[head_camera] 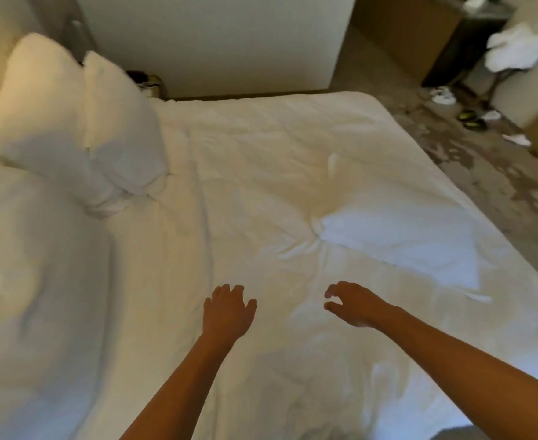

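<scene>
On the bed [470, 201], wrinkled sheet [255, 160] lies spread, pillow [397, 236] atop it nr the right edge. Above it left hand [228, 309], right hand [355, 304] — each grip spread, empty. Hard tug could drag pillow off.

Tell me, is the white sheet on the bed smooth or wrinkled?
Wrinkled: the sheet lies spread, but creases bunch beyond the left hand and right hand.
</scene>
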{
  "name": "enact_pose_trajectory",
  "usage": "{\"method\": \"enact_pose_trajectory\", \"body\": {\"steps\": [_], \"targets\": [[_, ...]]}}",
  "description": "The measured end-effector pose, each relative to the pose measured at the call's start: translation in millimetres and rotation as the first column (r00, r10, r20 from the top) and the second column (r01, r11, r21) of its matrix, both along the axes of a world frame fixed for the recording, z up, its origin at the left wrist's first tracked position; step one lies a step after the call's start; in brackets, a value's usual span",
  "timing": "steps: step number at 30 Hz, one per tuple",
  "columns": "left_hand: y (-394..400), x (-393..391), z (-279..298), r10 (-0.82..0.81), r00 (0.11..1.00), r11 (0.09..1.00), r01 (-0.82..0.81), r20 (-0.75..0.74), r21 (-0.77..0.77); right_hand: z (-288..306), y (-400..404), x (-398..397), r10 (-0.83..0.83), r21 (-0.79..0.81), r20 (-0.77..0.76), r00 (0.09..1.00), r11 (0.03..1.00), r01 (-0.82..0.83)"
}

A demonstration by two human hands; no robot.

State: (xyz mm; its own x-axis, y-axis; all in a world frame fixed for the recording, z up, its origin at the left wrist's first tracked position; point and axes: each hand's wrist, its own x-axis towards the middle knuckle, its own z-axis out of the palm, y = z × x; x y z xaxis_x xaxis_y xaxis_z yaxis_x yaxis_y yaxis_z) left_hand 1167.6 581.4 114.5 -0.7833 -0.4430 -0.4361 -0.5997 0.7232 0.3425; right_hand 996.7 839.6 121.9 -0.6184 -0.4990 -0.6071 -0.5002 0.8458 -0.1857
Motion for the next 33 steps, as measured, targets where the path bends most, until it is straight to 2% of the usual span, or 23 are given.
{"method": "enact_pose_trajectory", "body": {"steps": [4, 8, 15, 21, 26, 30, 33], "targets": [[100, -85, -10, -0.078, 0.997, 0.996, 0.078, 0.01, 0.033, -20, 129, -57, -0.113, -0.027, -0.003, 0.994, 0.993, 0.112], [204, -159, -21, -0.04, 0.997, 0.995, 0.034, 0.062, 0.09, -44, 236, -124, -0.206, -0.053, 0.032, 0.978, 0.977, 0.208], [335, -272, -13, -0.094, 0.991, 0.992, 0.085, 0.09, 0.096, -62, 365, -208, -0.328, -0.041, 0.098, 0.939, 0.942, 0.334], [386, -365, -15, -0.084, 0.994, 0.99, 0.075, 0.072, 0.116, -64, 402, -285, -0.334, -0.079, 0.089, 0.938, 0.937, 0.341], [405, -436, -24, -0.026, 0.998, 0.988, 0.018, 0.05, 0.153, -65, 399, -358, -0.273, -0.131, 0.028, 0.962, 0.953, 0.275], [401, -505, -38, 0.145, 0.989, 0.962, -0.139, -0.008, 0.233, -75, 385, -427, -0.264, -0.201, -0.025, 0.964, 0.946, 0.253], [393, -556, -57, 0.218, 0.973, 0.952, -0.196, -0.075, 0.234, -91, 370, -474, -0.255, -0.22, -0.053, 0.966, 0.946, 0.238]]}}
